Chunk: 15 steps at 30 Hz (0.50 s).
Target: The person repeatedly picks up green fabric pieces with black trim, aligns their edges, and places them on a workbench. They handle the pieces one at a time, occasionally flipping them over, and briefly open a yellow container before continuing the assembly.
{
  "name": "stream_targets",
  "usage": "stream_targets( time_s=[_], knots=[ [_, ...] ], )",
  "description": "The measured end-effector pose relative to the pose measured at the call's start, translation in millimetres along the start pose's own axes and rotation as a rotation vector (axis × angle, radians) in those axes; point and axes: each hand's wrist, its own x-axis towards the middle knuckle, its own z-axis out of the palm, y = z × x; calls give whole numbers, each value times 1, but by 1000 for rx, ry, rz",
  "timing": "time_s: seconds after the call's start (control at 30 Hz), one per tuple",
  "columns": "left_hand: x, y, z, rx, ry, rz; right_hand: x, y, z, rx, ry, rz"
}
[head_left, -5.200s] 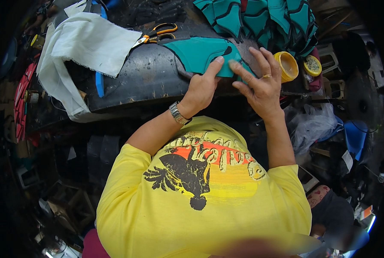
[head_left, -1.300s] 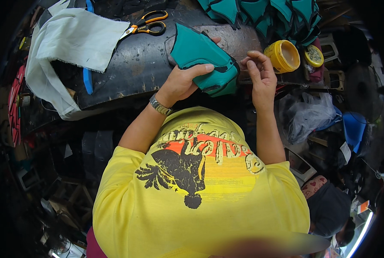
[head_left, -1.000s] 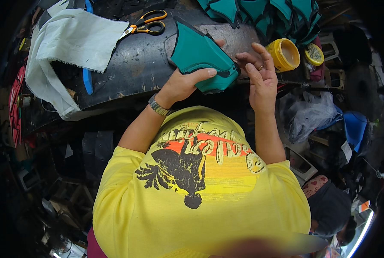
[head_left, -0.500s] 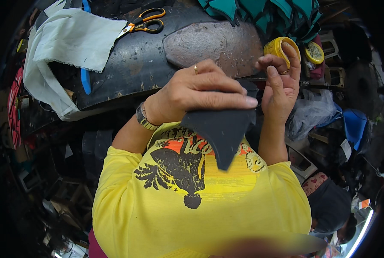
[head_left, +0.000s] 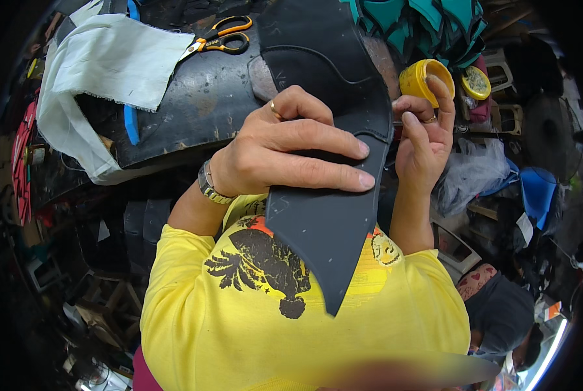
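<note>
A long black leather-like piece [head_left: 321, 234] with curved stitched seams spans from the dark work surface back toward my yellow shirt. Its near end tapers to a point. My left hand [head_left: 291, 146], wearing a ring and a wristwatch, grips it about the middle, fingers laid across the top; the thumb is hidden. At the piece's right edge is my right hand [head_left: 425, 137], palm turned up, fingers bent and apart, with one fingertip close to that edge. Nothing shows in the right hand. Just behind it stands a yellow tub [head_left: 422, 78], tilted with its mouth toward the right.
Orange-and-black scissors [head_left: 220, 39] lie at the back left beside a pale cloth [head_left: 119, 62] draped over the table edge. A brown slab [head_left: 263, 78] is partly covered by the black piece. Green-and-black cut pieces [head_left: 428, 26] are heaped at the far right. A person [head_left: 500, 309] is at the lower right.
The black piece has swung out from a blurred, folded position and now extends over the slab, its point lower on my shirt. My left hand has shifted slightly down and left.
</note>
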Motion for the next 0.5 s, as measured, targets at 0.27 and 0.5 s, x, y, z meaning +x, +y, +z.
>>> stream_targets(
  time_s=[0.27, 0.5],
  knots=[
    [-7, -12, 12, 117, -85, 50, -2, -5, -1, 22, -100, -1],
    [-10, -15, 15, 120, -112, 32, 4, -6, -1, -122, -208, -120]
  ],
)
